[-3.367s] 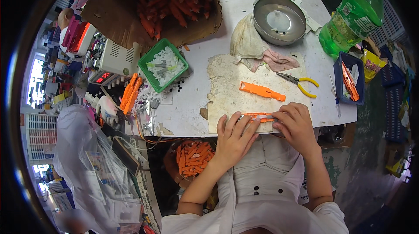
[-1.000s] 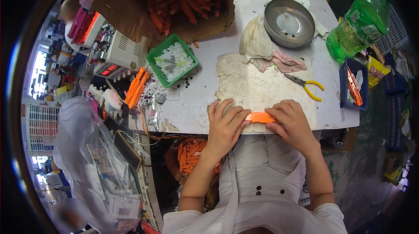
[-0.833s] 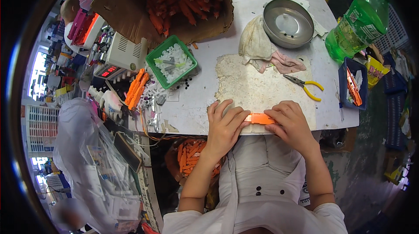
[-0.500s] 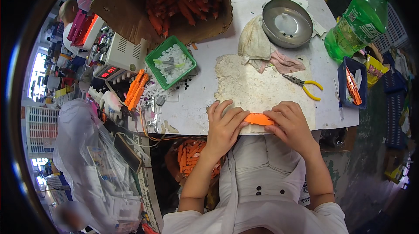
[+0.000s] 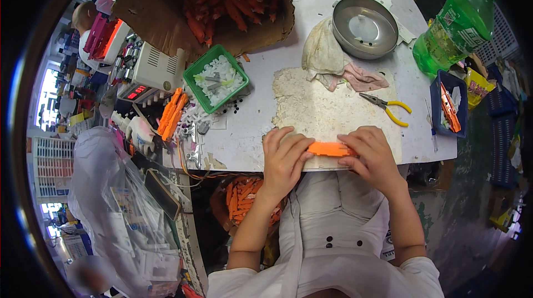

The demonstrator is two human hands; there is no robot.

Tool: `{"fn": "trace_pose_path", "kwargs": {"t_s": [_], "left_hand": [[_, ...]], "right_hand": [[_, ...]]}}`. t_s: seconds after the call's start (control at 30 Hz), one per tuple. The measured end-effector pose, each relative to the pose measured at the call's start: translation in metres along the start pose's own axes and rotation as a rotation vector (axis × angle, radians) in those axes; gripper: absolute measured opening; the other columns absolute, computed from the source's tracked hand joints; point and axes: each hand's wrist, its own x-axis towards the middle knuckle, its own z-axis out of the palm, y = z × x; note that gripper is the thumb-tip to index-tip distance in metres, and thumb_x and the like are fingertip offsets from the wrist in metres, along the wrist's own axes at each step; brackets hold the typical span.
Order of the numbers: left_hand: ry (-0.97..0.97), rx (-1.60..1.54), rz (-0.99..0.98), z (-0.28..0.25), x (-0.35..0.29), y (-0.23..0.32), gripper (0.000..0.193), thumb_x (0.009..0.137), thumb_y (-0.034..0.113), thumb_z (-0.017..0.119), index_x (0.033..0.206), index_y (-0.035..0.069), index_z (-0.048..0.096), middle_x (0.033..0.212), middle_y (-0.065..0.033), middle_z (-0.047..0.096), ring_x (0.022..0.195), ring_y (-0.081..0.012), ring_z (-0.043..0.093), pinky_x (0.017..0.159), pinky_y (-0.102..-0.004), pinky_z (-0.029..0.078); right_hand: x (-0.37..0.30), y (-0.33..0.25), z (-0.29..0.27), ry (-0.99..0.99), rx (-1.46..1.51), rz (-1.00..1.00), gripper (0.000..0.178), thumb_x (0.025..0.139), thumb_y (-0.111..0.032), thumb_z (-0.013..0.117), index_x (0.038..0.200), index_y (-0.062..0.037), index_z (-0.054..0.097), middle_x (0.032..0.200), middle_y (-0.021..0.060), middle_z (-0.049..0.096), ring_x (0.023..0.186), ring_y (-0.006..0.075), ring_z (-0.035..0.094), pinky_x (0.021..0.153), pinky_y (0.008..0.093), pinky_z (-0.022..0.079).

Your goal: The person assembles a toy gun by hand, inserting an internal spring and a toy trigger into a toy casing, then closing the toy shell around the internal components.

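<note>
A long orange plastic part lies level between my hands, just above the table's near edge. My left hand pinches its left end between thumb and fingers. At the other end, the fingers and thumb of my right hand are closed on it. Below it is the worn, stained patch of the white tabletop. Yellow-handled pliers rest beyond my right hand. Several similar orange parts are stacked at the left edge of the table.
A cardboard box of orange-red pieces stands far left, with a green tray of small white parts before it. Farther right are a metal bowl, a rag, a green bottle and a dark blue bin.
The orange part shows more of its length at the right, where my right hand has shifted slightly outward. Both hands keep hold of it. The things on the table stay put.
</note>
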Motion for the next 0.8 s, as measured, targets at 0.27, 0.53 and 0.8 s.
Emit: {"fn": "trace_pose_path", "kwargs": {"t_s": [0.27, 0.53, 0.8], "left_hand": [[0.172, -0.368, -0.330, -0.002, -0.001, -0.006, 0.020, 0.087, 0.014, 0.060, 0.098, -0.002, 0.066, 0.095, -0.0119, 0.063, 0.103, -0.0272, 0.053, 0.091, -0.0352, 0.040], [0.177, -0.414, -0.378, -0.002, -0.001, -0.005, 0.023, 0.090, 0.017, 0.059, 0.100, -0.003, 0.066, 0.096, -0.0117, 0.063, 0.102, -0.0254, 0.053, 0.091, -0.0336, 0.040], [0.156, -0.402, -0.371, -0.002, -0.001, -0.004, 0.023, 0.089, 0.017, 0.060, 0.099, -0.002, 0.066, 0.096, -0.0115, 0.063, 0.102, -0.0256, 0.053, 0.091, -0.0336, 0.040]], "right_hand": [[-0.007, 0.009, -0.005, 0.117, 0.007, 0.153, 0.031, 0.072, -0.018, 0.073, 0.098, -0.0050, 0.062, 0.094, 0.0075, 0.059, 0.097, 0.0275, 0.052, 0.086, 0.0371, 0.040], [-0.010, 0.007, 0.007, 0.079, -0.040, 0.109, 0.015, 0.073, -0.013, 0.071, 0.084, -0.0054, 0.063, 0.091, 0.0058, 0.058, 0.096, 0.0253, 0.053, 0.083, 0.0359, 0.040], [-0.011, 0.009, 0.007, 0.069, -0.052, 0.105, 0.014, 0.073, -0.012, 0.071, 0.083, -0.0051, 0.063, 0.088, 0.0048, 0.058, 0.093, 0.0246, 0.054, 0.082, 0.0358, 0.040]]}}
